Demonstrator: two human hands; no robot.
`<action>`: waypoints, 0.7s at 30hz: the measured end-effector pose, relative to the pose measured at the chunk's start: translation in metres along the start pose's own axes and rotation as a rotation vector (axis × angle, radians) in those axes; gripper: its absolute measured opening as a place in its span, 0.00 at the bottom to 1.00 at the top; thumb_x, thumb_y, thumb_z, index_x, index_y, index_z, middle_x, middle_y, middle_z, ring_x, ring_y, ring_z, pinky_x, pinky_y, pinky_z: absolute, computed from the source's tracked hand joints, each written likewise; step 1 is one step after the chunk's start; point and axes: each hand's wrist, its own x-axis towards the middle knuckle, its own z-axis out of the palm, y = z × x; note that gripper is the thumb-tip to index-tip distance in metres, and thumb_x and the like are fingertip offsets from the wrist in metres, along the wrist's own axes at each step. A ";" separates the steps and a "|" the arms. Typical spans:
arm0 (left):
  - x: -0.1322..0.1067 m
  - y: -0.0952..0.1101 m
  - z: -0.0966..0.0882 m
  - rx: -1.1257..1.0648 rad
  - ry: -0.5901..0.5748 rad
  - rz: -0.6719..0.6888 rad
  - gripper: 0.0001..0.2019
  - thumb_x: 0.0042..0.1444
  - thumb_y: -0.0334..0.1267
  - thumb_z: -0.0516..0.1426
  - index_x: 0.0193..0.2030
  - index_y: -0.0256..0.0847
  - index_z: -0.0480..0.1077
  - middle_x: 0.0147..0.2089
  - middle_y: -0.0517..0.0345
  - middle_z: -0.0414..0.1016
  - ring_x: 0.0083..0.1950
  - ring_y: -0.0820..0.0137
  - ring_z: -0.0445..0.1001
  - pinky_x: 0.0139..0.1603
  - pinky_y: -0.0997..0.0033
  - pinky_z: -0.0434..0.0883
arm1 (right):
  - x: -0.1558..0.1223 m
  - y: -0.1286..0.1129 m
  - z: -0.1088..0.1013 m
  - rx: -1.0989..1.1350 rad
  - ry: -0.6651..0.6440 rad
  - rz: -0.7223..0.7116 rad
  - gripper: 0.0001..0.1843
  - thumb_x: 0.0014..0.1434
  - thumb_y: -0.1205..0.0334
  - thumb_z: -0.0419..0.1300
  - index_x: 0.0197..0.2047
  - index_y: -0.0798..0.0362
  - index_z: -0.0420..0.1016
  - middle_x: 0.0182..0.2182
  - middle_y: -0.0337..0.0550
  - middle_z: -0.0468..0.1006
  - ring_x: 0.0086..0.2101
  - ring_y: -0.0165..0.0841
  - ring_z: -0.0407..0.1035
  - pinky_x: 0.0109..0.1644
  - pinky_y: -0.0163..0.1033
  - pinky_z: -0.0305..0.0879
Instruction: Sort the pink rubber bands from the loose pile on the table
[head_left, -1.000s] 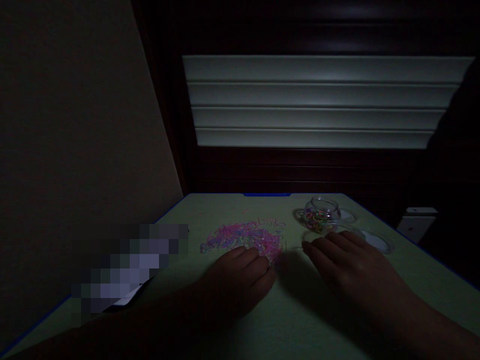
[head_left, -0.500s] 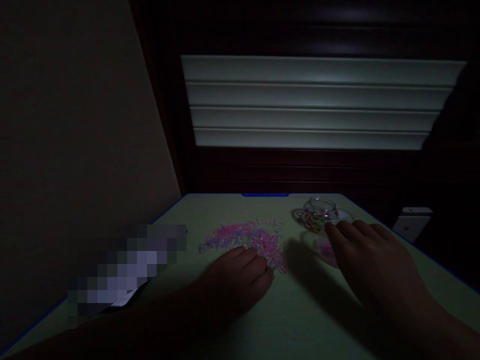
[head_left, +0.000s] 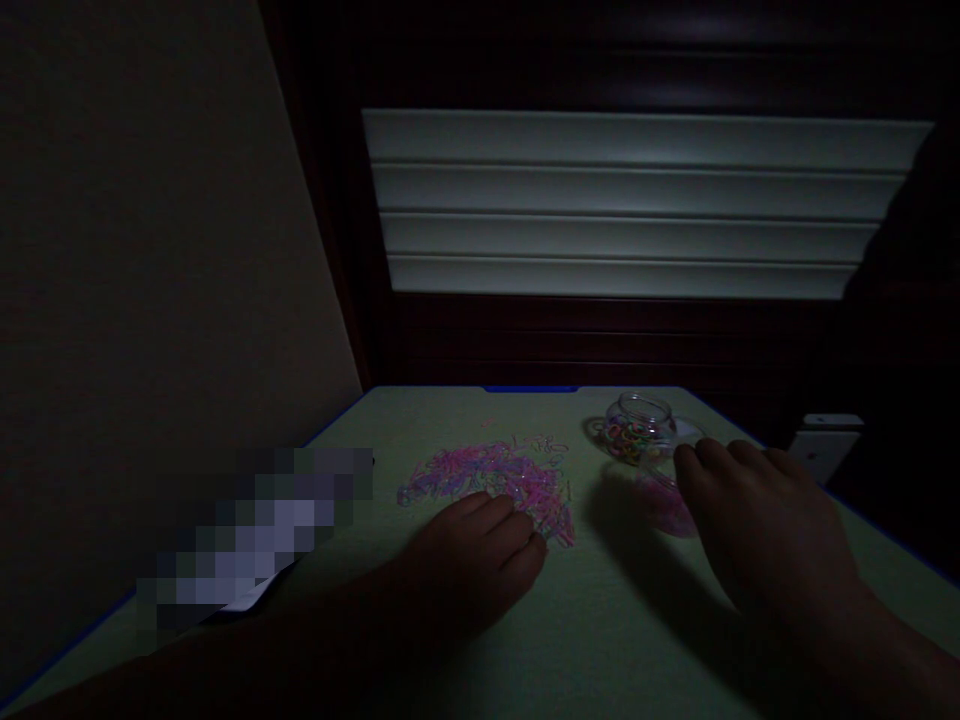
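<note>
A loose pile of small pink and purple elastic bands point(head_left: 517, 475) lies on the pale table. My left hand point(head_left: 480, 555) rests at its near edge, fingers curled; whether a band is between them is hidden. On the right, my right hand point(head_left: 765, 520) is raised over a clear jar point(head_left: 666, 505) with pink bands inside, covering part of it. Its fingers are bent and closed, and their tips point away from me, so anything in them is out of sight. Behind stands an open clear jar point(head_left: 641, 425) of multicoloured bands.
The pale table point(head_left: 360, 620) has a blue rim. A pixelated, blurred-out object point(head_left: 262, 545) lies on its left side. A few stray bands point(head_left: 540, 443) are scattered behind the pile. White boxes point(head_left: 825, 445) stand beyond the right edge, and a slatted panel point(head_left: 637, 200) rises behind.
My right hand has shifted slightly to the right, uncovering more of the jar of pink bands. My left hand stays in the same place by the pile.
</note>
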 end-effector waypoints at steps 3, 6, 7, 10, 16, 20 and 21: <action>0.000 0.000 0.001 -0.004 0.020 0.003 0.04 0.55 0.28 0.49 0.32 0.37 0.63 0.28 0.58 0.63 0.29 0.71 0.60 0.28 0.70 0.59 | 0.001 -0.001 -0.004 -0.006 -0.039 0.025 0.12 0.46 0.78 0.50 0.31 0.57 0.71 0.27 0.49 0.71 0.30 0.40 0.65 0.33 0.43 0.55; -0.001 0.000 0.001 -0.020 -0.010 -0.009 0.05 0.55 0.28 0.49 0.32 0.37 0.63 0.29 0.58 0.63 0.29 0.71 0.60 0.28 0.69 0.59 | 0.001 -0.001 -0.004 -0.006 -0.065 0.031 0.12 0.47 0.77 0.51 0.32 0.57 0.71 0.27 0.48 0.72 0.30 0.39 0.65 0.33 0.43 0.55; -0.001 0.000 0.001 -0.022 -0.018 -0.012 0.04 0.55 0.28 0.49 0.32 0.37 0.63 0.29 0.58 0.63 0.29 0.71 0.60 0.28 0.69 0.59 | 0.001 -0.001 -0.004 -0.006 -0.072 0.033 0.12 0.47 0.77 0.51 0.32 0.57 0.71 0.28 0.48 0.72 0.30 0.40 0.65 0.33 0.43 0.55; -0.001 0.001 0.001 -0.020 -0.024 -0.017 0.04 0.55 0.29 0.49 0.32 0.37 0.64 0.29 0.58 0.63 0.29 0.71 0.60 0.28 0.69 0.59 | 0.002 -0.001 -0.001 -0.008 -0.084 0.033 0.13 0.47 0.77 0.50 0.34 0.57 0.72 0.29 0.48 0.72 0.31 0.41 0.65 0.33 0.44 0.55; -0.002 0.000 0.001 -0.023 -0.029 -0.010 0.04 0.55 0.28 0.49 0.33 0.37 0.64 0.29 0.58 0.62 0.29 0.71 0.59 0.27 0.69 0.58 | 0.001 0.000 -0.001 -0.022 -0.029 0.010 0.14 0.47 0.78 0.49 0.34 0.58 0.71 0.29 0.50 0.72 0.30 0.40 0.65 0.32 0.43 0.55; -0.002 0.000 0.002 -0.016 -0.030 -0.013 0.04 0.55 0.29 0.49 0.33 0.37 0.63 0.29 0.58 0.62 0.29 0.71 0.59 0.28 0.69 0.58 | 0.000 0.000 0.001 -0.007 0.007 -0.002 0.14 0.47 0.77 0.49 0.34 0.58 0.71 0.30 0.51 0.72 0.30 0.41 0.65 0.33 0.44 0.56; -0.002 0.000 0.002 -0.015 -0.028 -0.012 0.04 0.55 0.29 0.49 0.33 0.37 0.63 0.29 0.58 0.62 0.29 0.71 0.59 0.28 0.69 0.58 | 0.000 0.000 0.002 0.001 0.013 -0.008 0.14 0.47 0.77 0.49 0.35 0.58 0.71 0.30 0.51 0.72 0.31 0.41 0.65 0.33 0.44 0.56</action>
